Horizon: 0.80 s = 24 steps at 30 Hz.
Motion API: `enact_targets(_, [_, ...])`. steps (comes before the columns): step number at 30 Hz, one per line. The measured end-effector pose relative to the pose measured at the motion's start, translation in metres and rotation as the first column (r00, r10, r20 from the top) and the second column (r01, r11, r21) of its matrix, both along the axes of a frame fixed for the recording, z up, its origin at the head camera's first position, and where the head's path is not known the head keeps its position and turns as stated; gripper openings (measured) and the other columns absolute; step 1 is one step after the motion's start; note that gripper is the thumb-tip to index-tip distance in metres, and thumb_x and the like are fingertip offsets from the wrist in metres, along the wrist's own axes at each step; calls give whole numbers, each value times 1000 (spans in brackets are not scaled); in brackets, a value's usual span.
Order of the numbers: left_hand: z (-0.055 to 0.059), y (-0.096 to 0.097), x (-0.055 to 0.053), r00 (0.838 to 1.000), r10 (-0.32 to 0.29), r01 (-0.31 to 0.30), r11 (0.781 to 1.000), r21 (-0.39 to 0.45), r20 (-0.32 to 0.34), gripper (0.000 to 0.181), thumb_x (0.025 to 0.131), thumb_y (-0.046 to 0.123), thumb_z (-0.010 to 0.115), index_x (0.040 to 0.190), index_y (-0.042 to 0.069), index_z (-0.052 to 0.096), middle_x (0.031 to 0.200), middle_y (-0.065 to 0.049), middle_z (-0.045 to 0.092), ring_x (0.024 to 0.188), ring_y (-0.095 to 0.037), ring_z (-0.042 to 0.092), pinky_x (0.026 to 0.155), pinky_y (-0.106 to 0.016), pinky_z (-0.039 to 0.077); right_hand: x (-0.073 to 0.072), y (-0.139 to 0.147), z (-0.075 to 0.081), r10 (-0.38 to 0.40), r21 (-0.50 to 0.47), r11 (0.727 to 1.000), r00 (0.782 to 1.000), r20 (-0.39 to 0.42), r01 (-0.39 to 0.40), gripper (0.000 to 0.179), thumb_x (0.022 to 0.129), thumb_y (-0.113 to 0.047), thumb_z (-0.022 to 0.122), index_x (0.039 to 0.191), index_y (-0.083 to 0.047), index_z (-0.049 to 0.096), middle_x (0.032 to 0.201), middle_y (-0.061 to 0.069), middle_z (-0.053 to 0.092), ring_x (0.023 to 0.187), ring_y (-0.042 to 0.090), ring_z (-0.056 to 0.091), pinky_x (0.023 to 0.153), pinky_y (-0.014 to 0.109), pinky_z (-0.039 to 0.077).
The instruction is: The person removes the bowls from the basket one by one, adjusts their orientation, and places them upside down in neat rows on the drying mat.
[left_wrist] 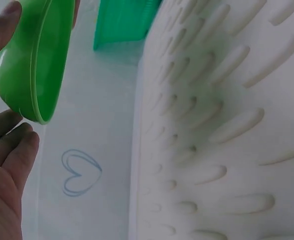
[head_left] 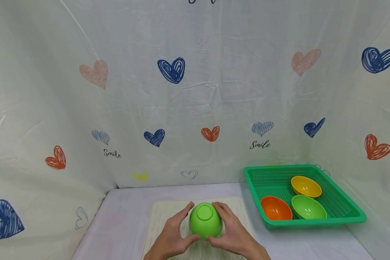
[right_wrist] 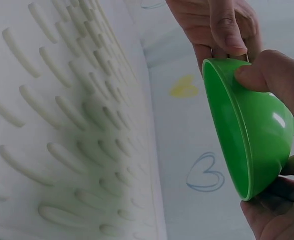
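A green bowl (head_left: 205, 225) is held upside down above a white draining board (head_left: 162, 213) with raised oblong ridges. Its foot ring faces up in the head view, and the opening faces the board in both wrist views. My left hand (head_left: 173, 233) holds the bowl from the left, thumb at the near side and fingers round the far side. From the right my right hand (head_left: 231, 231) grips it the same way. In the right wrist view the rim of the bowl (right_wrist: 266, 135) stands apart from the ridges.
At the right stands a green perforated basket (head_left: 354, 216). Inside lie an orange bowl (head_left: 276, 208), a yellow bowl (head_left: 306, 186) and a light green bowl (head_left: 308, 207). A pale cloth (head_left: 123, 213) covers the table, with a heart-printed curtain (head_left: 126, 97) behind and at the sides.
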State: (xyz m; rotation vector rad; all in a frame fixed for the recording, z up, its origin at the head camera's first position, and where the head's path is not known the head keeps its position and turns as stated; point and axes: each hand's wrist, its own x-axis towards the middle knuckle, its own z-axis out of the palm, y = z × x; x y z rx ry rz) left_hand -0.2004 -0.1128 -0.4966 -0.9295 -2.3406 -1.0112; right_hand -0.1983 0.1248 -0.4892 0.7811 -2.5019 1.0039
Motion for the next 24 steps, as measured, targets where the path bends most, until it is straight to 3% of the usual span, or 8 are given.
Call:
enact_targets(5, [-9,-4,-1,999,-35,35,999,-3,-8,86,78,42,78,147,8,38,141,-11,52,124,-25,56,94,-38,52,-1,-3,-6,22,-13,1000,999,26,-22,92,66,-43,86,142,-11,45,138,0,46,115,10,54,91,34,53])
enact_targets(12, [-26,-11,-2,993,-66,66,998,-2,101,83,81,37,77,144,-1,39,137,-21,54,123,-29,57,93,-35,53,-9,-13,-23,72,19,997,994,80,-74,91,69,-43,84,143,-8,43,139,2,45,117,13,54,92,33,53])
enact_targets(17, [-37,-26,-2,981,10,-3,999,-36,196,86,78,44,77,142,-2,42,138,-18,54,123,-29,56,95,-37,52,-21,-29,-39,134,61,988,984,119,-142,92,71,-44,82,143,-4,41,140,4,45,119,14,54,94,34,52])
enact_targets(21, [-44,-46,-6,951,67,-57,997,-42,301,89,77,46,76,142,-4,41,140,-20,51,126,-33,53,96,-41,50,-34,-50,-47,168,91,978,971,168,-185,92,74,-47,79,144,-4,39,142,4,44,120,14,53,96,33,50])
enact_targets(24, [-48,-60,-9,936,107,-96,994,-51,334,89,76,43,78,142,-4,42,139,-20,52,126,-34,52,97,-42,49,-42,-67,-51,172,122,973,965,197,-198,93,75,-49,78,145,-4,38,143,4,43,122,15,52,97,33,50])
